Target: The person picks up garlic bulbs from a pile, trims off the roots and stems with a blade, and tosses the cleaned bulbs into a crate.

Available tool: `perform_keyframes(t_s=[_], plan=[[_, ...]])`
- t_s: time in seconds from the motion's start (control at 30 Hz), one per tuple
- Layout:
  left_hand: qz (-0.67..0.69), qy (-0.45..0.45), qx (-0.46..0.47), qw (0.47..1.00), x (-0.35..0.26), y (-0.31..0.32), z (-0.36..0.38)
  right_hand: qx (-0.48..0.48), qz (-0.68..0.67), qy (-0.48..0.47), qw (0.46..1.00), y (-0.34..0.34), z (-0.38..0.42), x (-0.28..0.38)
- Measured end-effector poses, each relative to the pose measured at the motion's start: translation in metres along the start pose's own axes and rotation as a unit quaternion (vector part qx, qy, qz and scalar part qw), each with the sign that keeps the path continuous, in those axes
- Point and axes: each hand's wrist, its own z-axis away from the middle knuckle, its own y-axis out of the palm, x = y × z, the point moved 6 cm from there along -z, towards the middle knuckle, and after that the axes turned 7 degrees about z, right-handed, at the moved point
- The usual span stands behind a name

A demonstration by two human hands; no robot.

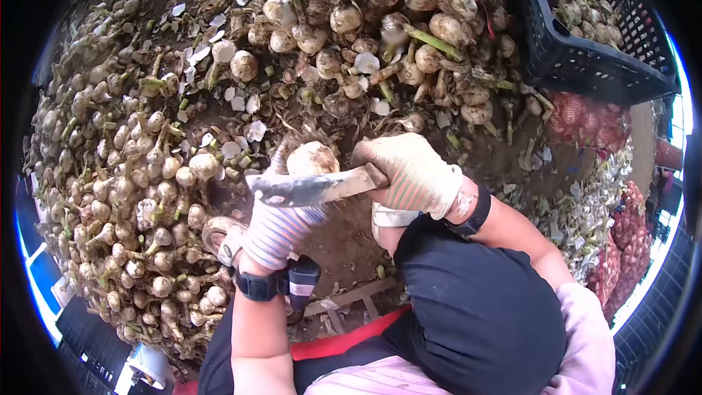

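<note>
My left hand (279, 232), in a striped knit glove, is closed around a garlic bulb (313, 159) held in front of my knees. The bulb's pale, dirt-streaked face points up between thumb and fingers. My right hand (411, 170), gloved the same way, grips the handle of a knife (318, 189). Its broad, dirt-smeared blade reaches left across my left hand, just below the bulb. Part of the left fingers is hidden behind the blade.
Heaps of untrimmed garlic (431, 36) lie ahead, with more bulbs (146, 227) to the left. Peel and stem scraps litter the dirt floor. A black plastic crate (585, 58) holding garlic stands at the upper right, beside red mesh sacks (585, 121).
</note>
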Motion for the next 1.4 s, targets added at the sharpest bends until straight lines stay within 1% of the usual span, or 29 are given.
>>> perform_keyframes(t_s=[0.1,0.13,0.17,0.2,0.27,0.33,0.4,0.43,0.47,0.53,0.57,0.6,0.63,0.67,0.73,0.77,0.8,0.87,0.9,0.93,1.0,1.07,1.13,1.2,1.23,1.27,1.33,1.37,1.4], plan=[[0.071,0.052,-0.084,0.993,-0.012,-0.005,0.007,0.01,0.019,-0.037,0.999,-0.004,0.001,0.007],[0.314,-0.062,-0.087,0.943,-0.005,-0.008,0.005,0.009,0.019,-0.036,0.999,-0.002,0.002,0.004],[0.533,-0.173,-0.082,0.824,0.0,-0.002,0.007,0.002,0.016,-0.05,0.999,0.001,0.002,0.003],[0.534,-0.174,-0.08,0.824,-0.004,-0.003,0.006,-0.005,0.012,-0.063,0.998,0.002,0.004,0.002],[0.7,-0.194,-0.121,0.677,-0.008,-0.001,0.006,0.005,0.004,-0.065,0.998,0.003,0.006,-0.001],[0.687,-0.191,-0.086,0.695,-0.016,-0.005,0.002,0.014,-0.003,-0.065,0.998,0.005,0.008,-0.007],[0.702,-0.238,-0.041,0.671,-0.028,-0.002,0.001,-0.012,-0.029,-0.119,0.992,0.008,0.012,-0.016],[0.639,-0.1,-0.052,0.761,-0.035,-0.014,-0.002,-0.031,-0.03,-0.141,0.989,0.008,0.014,-0.02],[0.67,-0.21,0.005,0.712,-0.032,0.008,-0.002,-0.028,-0.031,-0.141,0.989,0.009,0.016,-0.025],[0.525,-0.1,0.005,0.845,-0.04,-0.017,-0.006,-0.036,-0.052,-0.132,0.989,0.007,0.017,-0.036],[0.552,-0.065,0.005,0.831,-0.045,-0.027,-0.003,-0.03,-0.137,0.05,0.989,0.017,0.02,-0.078],[0.577,-0.033,0.005,0.816,-0.051,-0.037,0.003,-0.045,-0.138,0.067,0.987,0.024,0.024,-0.105],[0.631,-0.118,0.066,0.764,-0.048,-0.032,0.0,-0.055,-0.113,0.078,0.989,0.006,0.027,-0.095],[0.664,-0.159,0.027,0.73,-0.042,-0.035,0.001,-0.071,-0.088,0.092,0.989,-0.01,0.03,-0.08],[0.755,-0.173,-0.1,0.625,-0.027,-0.03,0.0,-0.125,-0.22,0.113,0.961,-0.008,0.033,-0.077],[0.694,-0.203,-0.061,0.688,-0.018,-0.022,-0.003,-0.117,-0.21,0.102,0.965,-0.008,0.031,-0.071],[0.68,-0.146,-0.117,0.709,-0.016,-0.028,-0.002,-0.104,-0.202,0.096,0.969,-0.006,0.031,-0.065],[0.772,-0.103,-0.176,0.602,-0.012,-0.03,-0.006,-0.086,-0.239,0.121,0.96,0.001,0.034,-0.056],[0.758,-0.124,-0.198,0.609,-0.011,-0.034,-0.006,-0.06,-0.286,0.139,0.946,0.01,0.034,-0.057],[0.776,-0.124,-0.234,0.572,-0.007,-0.034,-0.007,-0.034,-0.33,0.155,0.931,0.019,0.034,-0.058],[0.828,-0.104,-0.281,0.474,-0.001,-0.025,-0.006,-0.049,-0.289,0.091,0.952,0.019,0.033,-0.049],[0.926,-0.096,-0.279,0.234,-0.005,-0.017,-0.007,-0.004,-0.309,0.125,0.943,0.019,0.031,-0.038],[0.966,-0.045,-0.23,0.104,-0.015,-0.008,-0.022,-0.034,-0.362,0.095,0.927,0.022,0.023,-0.028],[0.973,-0.002,-0.212,0.086,-0.03,-0.002,-0.022,-0.056,-0.41,0.063,0.908,0.029,0.018,-0.028],[0.974,0.089,-0.174,0.113,-0.03,-0.007,-0.03,0.034,-0.311,0.144,0.939,0.027,0.02,-0.036],[0.973,0.096,-0.175,0.116,-0.023,-0.006,-0.03,0.0,-0.347,0.13,0.929,0.043,0.018,-0.052],[0.93,0.247,-0.243,0.12,0.007,-0.027,-0.011,-0.028,-0.308,0.209,0.928,0.063,0.044,-0.082],[0.847,0.072,-0.385,0.359,0.033,-0.033,0.015,-0.06,-0.34,0.173,0.922,0.055,0.049,-0.075],[0.67,-0.115,-0.476,0.558,0.06,-0.052,0.054,0.014,-0.394,0.171,0.903,0.054,0.05,-0.074]])
